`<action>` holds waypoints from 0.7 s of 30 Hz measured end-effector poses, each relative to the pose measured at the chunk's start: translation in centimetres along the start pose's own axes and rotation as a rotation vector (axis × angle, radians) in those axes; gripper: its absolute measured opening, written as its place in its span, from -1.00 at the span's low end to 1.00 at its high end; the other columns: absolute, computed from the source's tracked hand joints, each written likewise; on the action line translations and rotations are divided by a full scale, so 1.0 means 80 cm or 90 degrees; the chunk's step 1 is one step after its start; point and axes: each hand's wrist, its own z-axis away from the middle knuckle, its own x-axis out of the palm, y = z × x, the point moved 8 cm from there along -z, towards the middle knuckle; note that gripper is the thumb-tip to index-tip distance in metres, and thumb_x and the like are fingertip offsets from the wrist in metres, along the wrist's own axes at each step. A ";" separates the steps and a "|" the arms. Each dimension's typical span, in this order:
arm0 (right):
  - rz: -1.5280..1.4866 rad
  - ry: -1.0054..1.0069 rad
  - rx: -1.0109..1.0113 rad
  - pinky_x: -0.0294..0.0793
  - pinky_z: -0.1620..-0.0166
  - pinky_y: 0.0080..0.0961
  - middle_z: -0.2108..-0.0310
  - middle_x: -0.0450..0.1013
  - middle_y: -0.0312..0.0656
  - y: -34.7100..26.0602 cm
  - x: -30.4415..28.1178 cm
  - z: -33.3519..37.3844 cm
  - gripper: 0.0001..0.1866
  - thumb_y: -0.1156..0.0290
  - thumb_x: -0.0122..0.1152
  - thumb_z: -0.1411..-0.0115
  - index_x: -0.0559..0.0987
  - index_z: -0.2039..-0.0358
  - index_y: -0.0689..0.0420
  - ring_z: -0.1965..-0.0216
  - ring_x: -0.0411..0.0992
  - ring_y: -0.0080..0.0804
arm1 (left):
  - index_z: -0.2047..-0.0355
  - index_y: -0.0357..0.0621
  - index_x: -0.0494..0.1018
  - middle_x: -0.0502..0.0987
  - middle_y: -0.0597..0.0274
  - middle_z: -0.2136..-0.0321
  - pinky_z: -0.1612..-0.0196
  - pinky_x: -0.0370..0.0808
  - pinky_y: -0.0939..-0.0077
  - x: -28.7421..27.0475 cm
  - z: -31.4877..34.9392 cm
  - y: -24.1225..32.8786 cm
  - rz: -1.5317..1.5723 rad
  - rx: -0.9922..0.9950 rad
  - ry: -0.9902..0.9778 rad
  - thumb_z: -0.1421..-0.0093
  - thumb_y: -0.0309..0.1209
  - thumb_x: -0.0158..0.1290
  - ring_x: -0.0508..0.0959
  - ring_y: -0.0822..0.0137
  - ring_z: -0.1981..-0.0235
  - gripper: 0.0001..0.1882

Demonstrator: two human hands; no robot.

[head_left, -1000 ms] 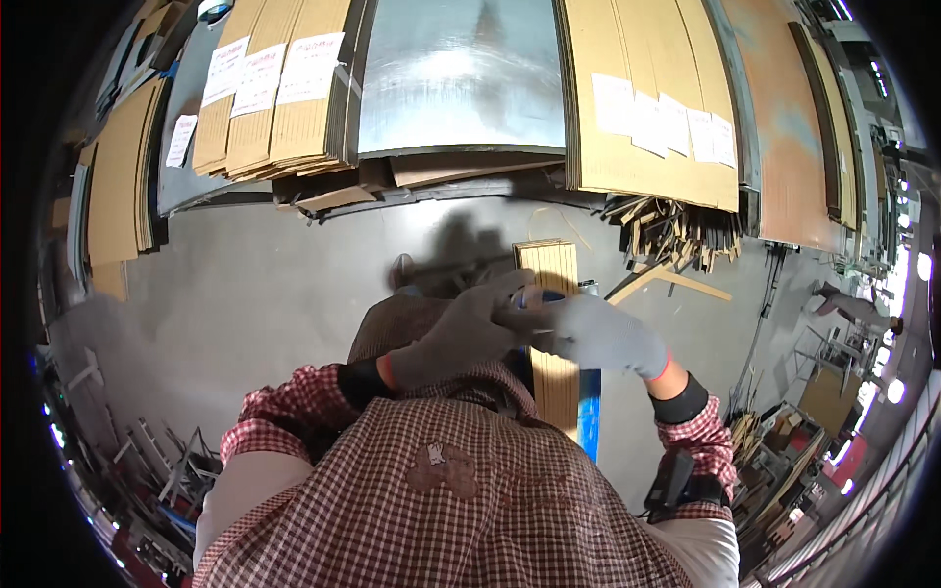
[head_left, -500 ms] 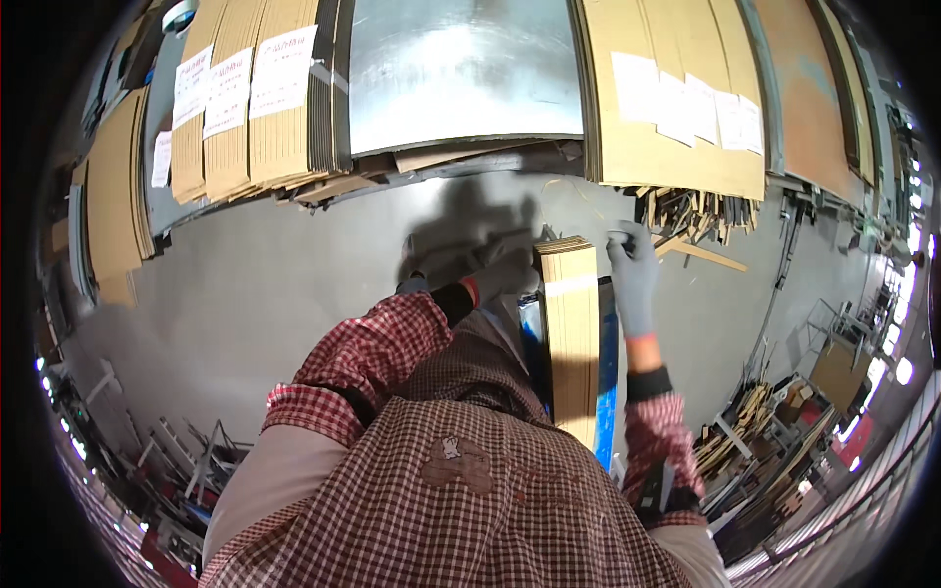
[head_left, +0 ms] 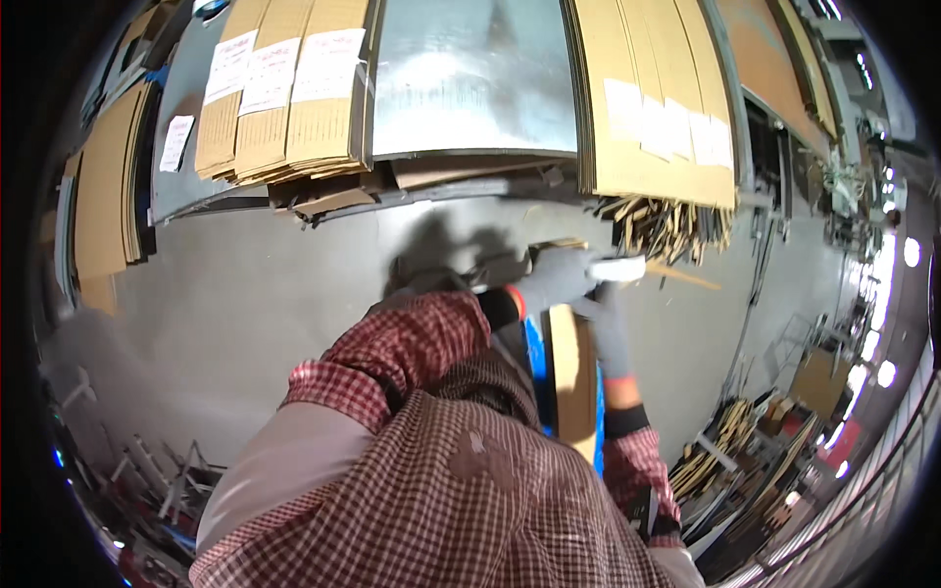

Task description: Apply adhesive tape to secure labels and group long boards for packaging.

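Checked apron, red-checked sleeves, grey gloves

Single head view from the left one of two fisheye cameras worn side by side on the person's head, aimed steeply downward and forward, upright and unmirrored, over the checked garment that fills the near foreground. The left hand and right hand lie close below the lens, just right of centre, with the forearms rising from the lower part. Beyond them the field takes in the grey floor and, farther off along the upper edge, a metal sheet, with straight edges bowing toward the dark circular rim.
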 end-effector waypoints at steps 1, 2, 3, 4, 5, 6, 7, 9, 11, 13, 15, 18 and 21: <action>-0.053 0.091 -0.015 0.33 -0.14 -0.31 -0.01 0.41 0.11 -0.027 -0.034 0.003 -0.45 0.42 0.21 -0.09 0.36 -0.11 0.28 -0.10 0.37 -0.06 | 0.33 -0.10 0.56 0.60 0.12 0.51 0.43 0.50 0.20 0.014 0.002 -0.008 -0.080 0.035 0.017 -0.07 -0.34 0.05 0.60 0.02 0.49 -0.80; -0.107 0.193 -0.014 0.42 -0.02 -0.33 0.10 0.48 0.07 -0.041 -0.076 0.012 -0.55 0.45 0.18 -0.10 0.43 -0.03 0.23 0.02 0.46 -0.08 | 0.37 -0.13 0.54 0.58 0.07 0.54 0.45 0.49 0.21 0.027 0.008 -0.003 -0.201 0.022 -0.016 -0.07 -0.35 0.06 0.60 0.06 0.51 -0.83; -0.103 0.189 -0.013 0.42 -0.02 -0.33 0.10 0.48 0.07 -0.043 -0.080 0.011 -0.55 0.45 0.18 -0.10 0.43 -0.03 0.23 0.02 0.46 -0.08 | 0.34 -0.14 0.53 0.57 0.07 0.56 0.46 0.49 0.22 0.033 0.014 0.003 -0.242 0.058 0.010 -0.09 -0.35 0.05 0.60 0.09 0.52 -0.82; 0.247 0.025 -0.064 0.45 0.11 -0.26 0.25 0.51 0.06 -0.054 -0.055 -0.001 -0.62 0.37 0.19 -0.10 0.44 0.06 0.18 0.15 0.49 -0.01 | 0.31 -0.15 0.52 0.55 0.07 0.58 0.47 0.48 0.23 0.039 0.018 0.007 -0.284 0.091 0.038 -0.10 -0.35 0.04 0.60 0.11 0.53 -0.81; 0.592 -0.148 -0.117 0.48 0.24 -0.19 0.41 0.54 0.05 -0.051 -0.028 -0.009 -0.68 0.30 0.20 -0.11 0.45 0.14 0.13 0.28 0.51 0.05 | 0.31 -0.15 0.52 0.55 0.07 0.58 0.47 0.48 0.23 0.043 0.021 0.000 -0.282 0.084 0.045 -0.10 -0.35 0.04 0.60 0.11 0.53 -0.81; 0.597 -0.147 -0.119 0.48 0.24 -0.19 0.41 0.54 0.05 -0.062 -0.028 -0.023 -0.68 0.30 0.20 -0.11 0.45 0.14 0.13 0.28 0.51 0.05 | 0.25 -0.15 0.50 0.54 0.10 0.60 0.49 0.47 0.26 0.047 0.021 -0.008 -0.286 0.083 0.032 -0.12 -0.31 0.04 0.60 0.14 0.54 -0.76; 0.607 -0.243 -0.071 0.48 0.27 -0.17 0.42 0.52 0.07 -0.060 -0.017 -0.045 -0.71 0.30 0.20 -0.11 0.45 0.18 0.13 0.31 0.50 0.08 | 0.19 -0.16 0.48 0.53 0.14 0.61 0.50 0.46 0.28 0.043 0.018 -0.011 -0.297 0.075 0.026 -0.14 -0.27 0.05 0.59 0.17 0.55 -0.71; 0.612 -0.375 -0.082 0.47 0.32 -0.11 0.48 0.49 0.08 -0.023 -0.028 -0.087 -0.74 0.30 0.22 -0.08 0.48 0.24 0.13 0.38 0.50 0.09 | 0.13 -0.16 0.45 0.52 0.16 0.63 0.51 0.46 0.29 0.032 0.028 0.014 -0.346 0.045 0.070 -0.16 -0.22 0.04 0.59 0.19 0.56 -0.65; 0.690 -0.500 -0.191 0.49 0.32 -0.17 0.44 0.52 0.05 0.003 -0.018 -0.099 -0.81 0.37 0.21 -0.04 0.54 0.31 0.12 0.36 0.52 0.05 | -0.02 -0.22 0.36 0.52 0.18 0.64 0.54 0.44 0.30 0.027 0.039 0.022 -0.404 0.043 0.111 -0.18 -0.10 0.03 0.59 0.24 0.56 -0.48; 0.728 -0.548 -0.287 0.51 0.29 -0.21 0.40 0.54 0.05 0.036 -0.013 -0.116 -0.82 0.41 0.17 0.00 0.60 0.33 0.09 0.34 0.53 0.04 | 0.03 -0.19 0.41 0.53 0.17 0.62 0.54 0.44 0.31 0.038 0.031 0.017 -0.423 0.072 0.077 -0.19 -0.10 0.03 0.60 0.24 0.56 -0.52; 1.080 -0.529 -0.187 0.54 0.29 -0.18 0.39 0.56 0.01 0.119 -0.051 -0.166 -0.77 0.34 0.15 -0.02 0.64 0.30 0.04 0.34 0.54 0.05 | 0.07 -0.15 0.46 0.55 0.15 0.60 0.53 0.45 0.31 0.058 0.041 0.020 -0.439 0.124 0.017 -0.19 -0.09 0.02 0.60 0.24 0.55 -0.56; 0.902 -0.236 -0.113 0.53 0.35 -0.19 0.47 0.57 -0.01 0.149 -0.127 -0.173 -0.72 0.19 0.09 -0.19 0.62 0.29 0.11 0.42 0.54 0.04 | 0.26 -0.16 0.53 0.59 0.06 0.46 0.30 0.52 0.34 0.014 0.040 0.032 -0.115 0.141 0.026 -0.15 -0.23 0.11 0.61 0.14 0.37 -0.73; 0.617 -0.166 -0.059 0.50 0.24 -0.16 0.36 0.56 0.01 0.067 -0.057 -0.122 -0.70 0.11 0.09 -0.19 0.58 0.31 0.07 0.29 0.53 0.03 | 0.07 -0.33 0.44 0.59 -0.02 0.33 0.18 0.55 0.39 -0.044 0.082 -0.028 0.170 -0.050 0.150 -0.07 -0.28 0.23 0.62 0.16 0.28 -0.52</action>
